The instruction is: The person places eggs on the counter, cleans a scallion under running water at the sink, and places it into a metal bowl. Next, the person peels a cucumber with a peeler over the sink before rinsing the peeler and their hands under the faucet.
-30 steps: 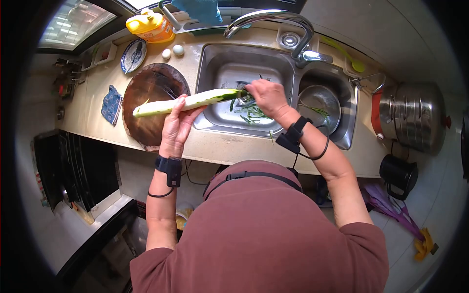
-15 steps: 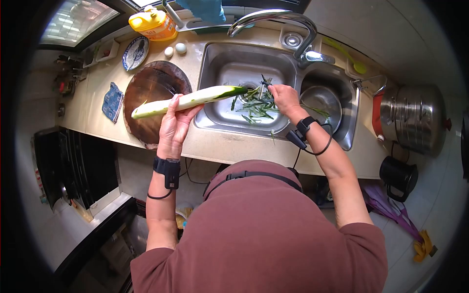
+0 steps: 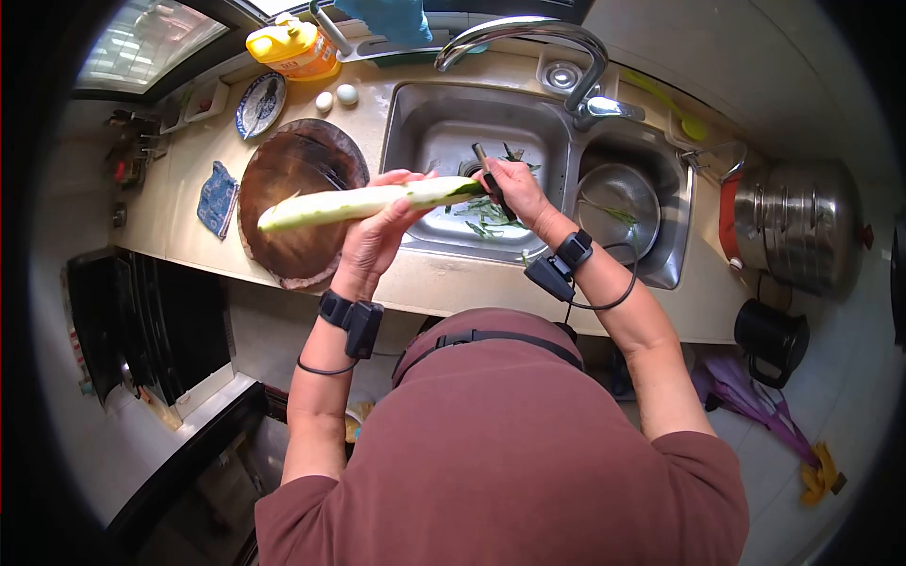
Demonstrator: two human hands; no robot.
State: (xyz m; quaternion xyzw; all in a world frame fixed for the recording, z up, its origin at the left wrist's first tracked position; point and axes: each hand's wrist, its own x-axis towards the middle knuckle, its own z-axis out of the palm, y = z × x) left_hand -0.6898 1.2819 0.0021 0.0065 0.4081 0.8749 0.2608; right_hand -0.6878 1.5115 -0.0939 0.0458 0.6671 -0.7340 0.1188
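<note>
My left hand [image 3: 376, 236] is wrapped round the middle of a long pale-green gourd [image 3: 321, 208], mostly peeled, with a patch of dark skin at its right end. The gourd lies nearly level, its left end over the round cutting board [image 3: 300, 170] and its right end over the sink basin [image 3: 444, 104]. Closed in my right hand [image 3: 521, 193] is a dark peeler [image 3: 493, 184], held at the gourd's dark tip; my fingers partly hide it. Green peelings [image 3: 486, 224] lie in the basin below, around the drain.
A metal bowl [image 3: 618, 203] sits in the smaller basin under the faucet [image 3: 566, 33]. Two eggs [image 3: 347, 94], a patterned dish [image 3: 261, 106], a yellow jug [image 3: 294, 47] and a blue cloth [image 3: 218, 200] are on the counter. A large steel pot [image 3: 797, 231] stands right.
My left hand has moved right along the gourd and turned, fingers now over the far side. My right hand has come left, bringing the peeler to the gourd's dark end.
</note>
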